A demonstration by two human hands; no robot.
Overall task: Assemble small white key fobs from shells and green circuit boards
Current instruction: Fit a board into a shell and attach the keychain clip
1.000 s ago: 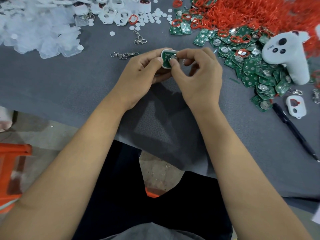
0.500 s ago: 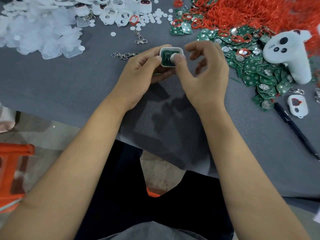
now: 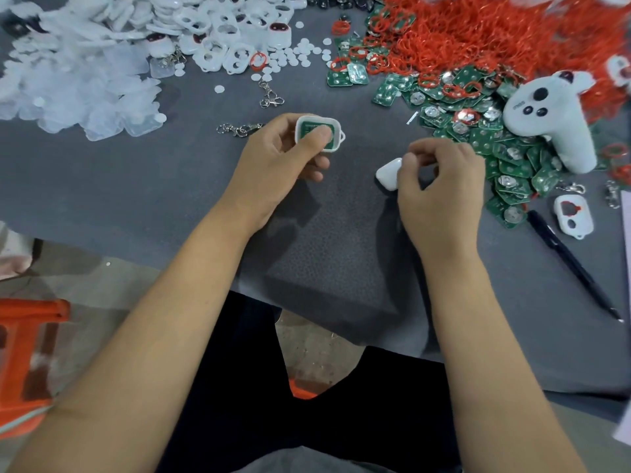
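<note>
the left hand grips an open white shell with a green circuit board seated inside it. the thumb lies across the board and the other fingers curl beneath the shell. the shell's small loop points toward the right hand.

the right hand is apart from the shell, lower and to its right. its thumb and curled fingers pinch a plain white cover, which rests on or just above the grey mat; contact with the mat cannot be told.

all places below are given from the held shell. just to its left on the mat lies a metal key clip. a second key clip lies above and left of it. far to the upper left sits a heap of clear plastic pieces, and directly above, a heap of white shells with cut-outs with small white discs scattered beside it. to the upper right spreads a mass of red rings. to the right, beyond the right hand, lies a pile of green boards, with a white controller resting on it. lower right of the pile lie a single white shell with a red ring and a black pen.
</note>
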